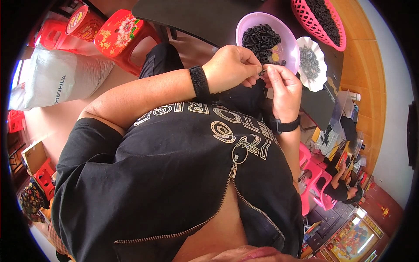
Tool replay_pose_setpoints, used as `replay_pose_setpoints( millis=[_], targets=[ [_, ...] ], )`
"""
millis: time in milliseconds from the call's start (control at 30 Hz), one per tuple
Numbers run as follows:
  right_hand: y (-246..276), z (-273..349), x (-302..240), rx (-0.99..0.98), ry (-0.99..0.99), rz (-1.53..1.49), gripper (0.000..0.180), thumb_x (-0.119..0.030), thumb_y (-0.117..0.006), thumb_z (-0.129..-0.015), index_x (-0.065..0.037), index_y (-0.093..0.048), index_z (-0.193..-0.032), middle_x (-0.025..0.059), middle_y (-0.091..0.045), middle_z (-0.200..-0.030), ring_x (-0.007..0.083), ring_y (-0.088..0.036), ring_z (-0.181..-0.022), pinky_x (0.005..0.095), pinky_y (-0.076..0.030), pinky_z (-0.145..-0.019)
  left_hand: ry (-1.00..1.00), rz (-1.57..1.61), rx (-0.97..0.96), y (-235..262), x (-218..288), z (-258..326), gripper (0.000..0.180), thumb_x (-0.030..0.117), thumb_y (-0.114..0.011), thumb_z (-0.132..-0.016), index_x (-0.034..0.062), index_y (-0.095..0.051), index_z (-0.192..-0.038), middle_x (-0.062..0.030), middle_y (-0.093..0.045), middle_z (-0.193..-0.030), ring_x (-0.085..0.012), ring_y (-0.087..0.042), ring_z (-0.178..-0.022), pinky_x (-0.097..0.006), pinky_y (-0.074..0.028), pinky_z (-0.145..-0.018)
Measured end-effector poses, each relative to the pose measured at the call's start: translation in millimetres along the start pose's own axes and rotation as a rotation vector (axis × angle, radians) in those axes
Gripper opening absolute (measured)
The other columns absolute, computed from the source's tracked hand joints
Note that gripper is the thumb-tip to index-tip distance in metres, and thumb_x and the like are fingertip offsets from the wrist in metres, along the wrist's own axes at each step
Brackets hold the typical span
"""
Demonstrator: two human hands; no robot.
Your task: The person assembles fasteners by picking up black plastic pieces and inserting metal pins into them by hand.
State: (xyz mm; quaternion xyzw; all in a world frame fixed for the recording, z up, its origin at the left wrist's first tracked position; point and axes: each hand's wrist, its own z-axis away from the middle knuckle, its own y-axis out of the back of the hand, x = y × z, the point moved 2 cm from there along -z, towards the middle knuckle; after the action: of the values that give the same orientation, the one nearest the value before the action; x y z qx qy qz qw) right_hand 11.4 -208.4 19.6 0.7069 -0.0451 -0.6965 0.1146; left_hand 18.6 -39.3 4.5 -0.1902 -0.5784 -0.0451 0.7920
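Both hands meet just in front of a lilac plastic bowl that holds a heap of small black parts. A small dark part is pinched between the fingertips of my left hand and my right hand; its exact kind is too small to make out. Both hands are closed, thumbs against forefingers, and a black band circles each wrist. Right of the bowl, a white scalloped dish contains many small clear or greyish pieces.
A pink lattice basket of black parts stands at the far right of the dark table. Red stools and a white sack are on the left. At the right, another person sits near pink chairs.
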Motion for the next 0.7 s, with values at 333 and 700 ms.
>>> replay_pose_setpoints(
  millis=[333, 700],
  targets=[
    [17.1, -40.9, 14.2, 0.035, 0.281, 0.711, 0.02, -0.013, -0.072, -0.076, -0.003, -0.069, -0.092, 0.0139, -0.064, -0.079, 0.0262, -0.065, -0.071, 0.0338, -0.051, -0.066, 0.025, 0.058, 0.046, 8.3, -5.8, -7.1, 0.011, 0.012, -0.063, -0.091, 0.0007, -0.065, -0.091, -0.0042, -0.065, -0.074, -0.0079, -0.059, -0.061, -0.02, -0.05, -0.056],
    [7.8, -45.1, 22.4, -0.043, 0.348, 0.807, 0.015, -0.009, -0.072, -0.073, -0.002, -0.06, -0.077, 0.0122, -0.059, -0.073, 0.03, -0.061, -0.07, 0.0384, -0.049, -0.065, 0.047, 0.059, 0.044, 11.5, -7.2, -9.4, 0.011, 0.012, -0.063, -0.091, 0.0009, -0.065, -0.091, -0.0031, -0.065, -0.073, -0.0068, -0.058, -0.06, -0.019, -0.05, -0.057]
  ],
)
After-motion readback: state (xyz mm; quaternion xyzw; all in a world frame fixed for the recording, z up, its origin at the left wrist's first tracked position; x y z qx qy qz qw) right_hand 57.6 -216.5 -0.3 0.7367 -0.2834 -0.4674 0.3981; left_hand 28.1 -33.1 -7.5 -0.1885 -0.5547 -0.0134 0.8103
